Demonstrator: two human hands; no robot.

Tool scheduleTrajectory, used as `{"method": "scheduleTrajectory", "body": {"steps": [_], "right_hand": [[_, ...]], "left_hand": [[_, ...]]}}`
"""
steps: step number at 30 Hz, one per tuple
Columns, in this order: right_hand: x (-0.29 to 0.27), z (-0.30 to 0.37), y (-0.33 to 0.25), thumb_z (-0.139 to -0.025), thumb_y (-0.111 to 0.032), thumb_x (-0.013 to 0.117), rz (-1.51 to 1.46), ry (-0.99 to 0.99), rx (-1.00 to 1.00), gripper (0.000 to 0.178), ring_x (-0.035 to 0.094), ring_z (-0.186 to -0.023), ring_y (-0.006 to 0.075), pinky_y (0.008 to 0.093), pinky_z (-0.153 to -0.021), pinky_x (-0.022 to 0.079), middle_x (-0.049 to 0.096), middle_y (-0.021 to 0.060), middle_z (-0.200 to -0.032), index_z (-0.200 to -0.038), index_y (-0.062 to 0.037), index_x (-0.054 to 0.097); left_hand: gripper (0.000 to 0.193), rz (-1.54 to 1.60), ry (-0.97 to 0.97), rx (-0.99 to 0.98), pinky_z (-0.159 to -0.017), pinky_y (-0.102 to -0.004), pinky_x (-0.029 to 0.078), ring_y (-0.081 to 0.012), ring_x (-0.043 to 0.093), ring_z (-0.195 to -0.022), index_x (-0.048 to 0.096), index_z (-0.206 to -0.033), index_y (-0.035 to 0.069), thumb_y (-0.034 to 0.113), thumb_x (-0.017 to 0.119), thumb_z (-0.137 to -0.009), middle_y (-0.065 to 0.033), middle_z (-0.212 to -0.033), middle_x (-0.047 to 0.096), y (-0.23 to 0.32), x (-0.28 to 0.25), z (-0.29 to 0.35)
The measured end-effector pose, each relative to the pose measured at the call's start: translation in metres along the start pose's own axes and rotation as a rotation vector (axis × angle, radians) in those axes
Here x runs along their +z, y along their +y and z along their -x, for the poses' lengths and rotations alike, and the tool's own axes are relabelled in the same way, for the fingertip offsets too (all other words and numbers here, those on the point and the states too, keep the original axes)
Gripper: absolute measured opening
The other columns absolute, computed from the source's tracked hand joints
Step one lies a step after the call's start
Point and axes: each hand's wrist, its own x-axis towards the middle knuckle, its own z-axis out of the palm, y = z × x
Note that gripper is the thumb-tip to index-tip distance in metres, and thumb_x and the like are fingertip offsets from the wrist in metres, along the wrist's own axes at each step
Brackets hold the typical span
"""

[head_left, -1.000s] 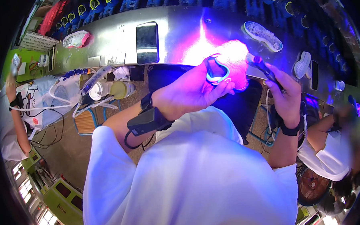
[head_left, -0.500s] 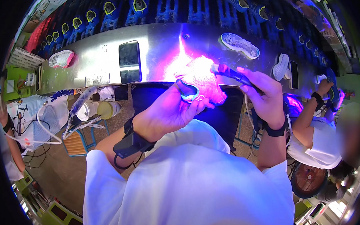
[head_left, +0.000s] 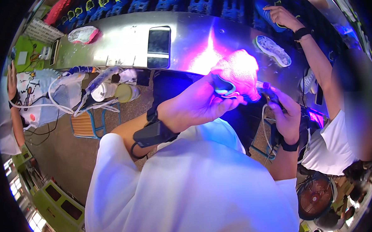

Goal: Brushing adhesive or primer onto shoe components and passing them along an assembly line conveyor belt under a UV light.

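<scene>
My left hand is wrapped around a shoe upper, holding it in front of me near the bench edge. Strong pink-violet light washes out its colour; a bluish collar opening shows beside my fingers. In my closed right hand is a dark-handled brush, its tip at the upper's right side. Whether the bristles touch it I cannot tell. A pale shoe sole lies on the bench to the right, and a white-and-pink sole at the left.
The metal bench carries a dark phone. Beyond runs a conveyor with several blue shoes. At right, a co-worker's hand touches a blue shoe there. Tubs, hoses and a wooden-seated stool stand left; a fan stands lower right.
The brush has gone from the upper's top right down to its lower right side. The co-worker's arm now reaches over to the conveyor. My view has shifted, so the bench appears higher.
</scene>
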Motion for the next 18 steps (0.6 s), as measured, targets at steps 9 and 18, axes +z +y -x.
{"method": "scheduleTrajectory", "body": {"steps": [9, 18], "right_hand": [[0.024, -0.032, -0.004, -0.094, -0.008, 0.069, -0.021, 0.137, 0.217, 0.040, 0.069, -0.096, 0.0217, 0.0342, -0.087, 0.052, 0.073, 0.0167, -0.108, -0.133, -0.0033, 0.063], [0.014, -0.002, 0.041, -0.089, -0.003, 0.071, -0.008, 0.090, 0.206, 0.042, 0.070, -0.097, 0.0248, 0.0342, -0.090, 0.052, 0.072, 0.0167, -0.106, -0.130, -0.0015, 0.063]], "left_hand": [[0.042, -1.286, 0.194, 0.596, -0.100, -0.0310, 0.050, -0.0147, 0.064, -0.112, 0.058, -0.136, -0.001, 0.014, 0.064, -0.097, -0.0072, -0.122, 0.068, 0.040, 0.018, -0.026], [0.057, -1.833, 0.460, 0.790, -0.086, -0.0264, 0.052, -0.0071, 0.062, -0.098, 0.058, -0.137, -0.002, 0.020, 0.079, -0.089, -0.0030, -0.111, 0.070, 0.121, 0.063, -0.045]]}}
